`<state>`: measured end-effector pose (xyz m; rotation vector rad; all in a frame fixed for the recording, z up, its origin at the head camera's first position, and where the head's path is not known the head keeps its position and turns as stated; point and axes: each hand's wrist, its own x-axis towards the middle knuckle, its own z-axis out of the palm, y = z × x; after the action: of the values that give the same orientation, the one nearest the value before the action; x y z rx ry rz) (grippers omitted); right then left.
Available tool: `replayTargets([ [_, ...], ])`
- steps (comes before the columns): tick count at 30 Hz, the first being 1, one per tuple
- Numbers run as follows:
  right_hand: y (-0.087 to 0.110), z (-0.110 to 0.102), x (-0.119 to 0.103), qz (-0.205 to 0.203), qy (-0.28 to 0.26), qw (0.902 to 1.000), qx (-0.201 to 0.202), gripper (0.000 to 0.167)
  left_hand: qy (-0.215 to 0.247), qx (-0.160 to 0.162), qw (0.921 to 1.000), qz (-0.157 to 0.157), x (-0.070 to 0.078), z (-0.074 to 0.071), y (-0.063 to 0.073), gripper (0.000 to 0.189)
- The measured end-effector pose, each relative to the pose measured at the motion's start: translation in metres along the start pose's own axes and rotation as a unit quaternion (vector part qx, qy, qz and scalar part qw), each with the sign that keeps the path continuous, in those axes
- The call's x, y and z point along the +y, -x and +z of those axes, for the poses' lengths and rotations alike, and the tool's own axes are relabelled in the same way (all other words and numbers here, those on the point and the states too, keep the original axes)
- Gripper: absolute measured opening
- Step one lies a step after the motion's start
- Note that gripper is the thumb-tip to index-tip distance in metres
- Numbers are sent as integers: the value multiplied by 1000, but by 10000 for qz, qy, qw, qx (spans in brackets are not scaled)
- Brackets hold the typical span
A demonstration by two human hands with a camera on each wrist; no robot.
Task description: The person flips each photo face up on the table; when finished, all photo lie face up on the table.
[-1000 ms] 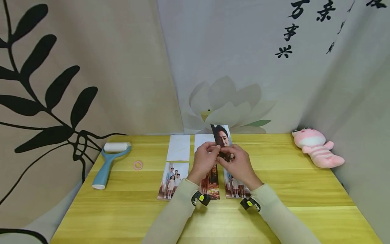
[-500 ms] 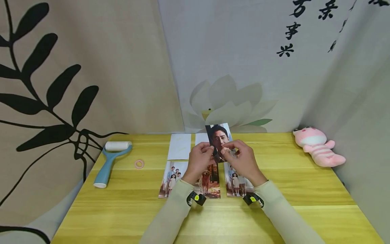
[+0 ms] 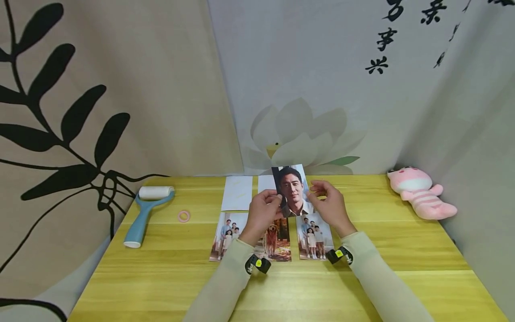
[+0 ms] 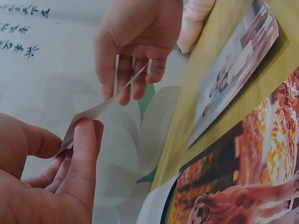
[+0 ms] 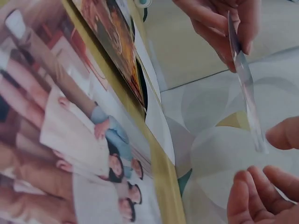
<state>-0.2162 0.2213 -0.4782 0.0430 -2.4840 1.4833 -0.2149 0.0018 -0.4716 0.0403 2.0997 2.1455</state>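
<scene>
A portrait photo [image 3: 293,190] of a person is held up above the table. My left hand [image 3: 262,213] pinches its left edge between thumb and fingers, as the left wrist view also shows for the photo [image 4: 96,109]. My right hand [image 3: 332,208] is at the photo's right edge; in the right wrist view its thumb [image 5: 283,134] and fingers [image 5: 254,196] stand apart around that edge. Below lie a dog photo [image 3: 276,239], partly behind my left hand, and two family photos, one on the left [image 3: 225,232] and one on the right [image 3: 315,237].
Two white cards lie at the back, one on the left [image 3: 236,193] and one [image 3: 263,182] partly covered. A lint roller [image 3: 144,214] and a pink ring [image 3: 183,216] are on the table's left. A pink plush toy [image 3: 422,194] lies at the right edge. Curtains hang behind.
My right hand has moved right, from the photo's middle to its right edge, uncovering the portrait. My left hand has shifted left and still grips the photo, which now faces the head camera more fully.
</scene>
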Motion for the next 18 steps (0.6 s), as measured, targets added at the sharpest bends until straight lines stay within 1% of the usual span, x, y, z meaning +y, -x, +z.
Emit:
replayTargets([
  [3, 0, 1, 8, 299, -171, 9994, -79, 40, -21, -29, 10000, -3, -2, 1, 0, 27],
  [6, -1, 0, 11, 519, -271, 9982, -158, 35, -9, -66, 10000, -10, -4, 2, -2, 28],
  [11, -2, -2, 15, 739, -401, 9958, -351, 31, -42, -112, 9999, 15, -10, 5, -6, 32],
  [14, -3, -5, 17, 856, -588, 9938, -390, 32, -96, -57, 9999, 61, -12, 9, -9, 34],
  [18, -8, -10, 18, 995, -777, 9914, -348, 32, -197, 99, 9997, 138, -15, 14, -14, 33],
])
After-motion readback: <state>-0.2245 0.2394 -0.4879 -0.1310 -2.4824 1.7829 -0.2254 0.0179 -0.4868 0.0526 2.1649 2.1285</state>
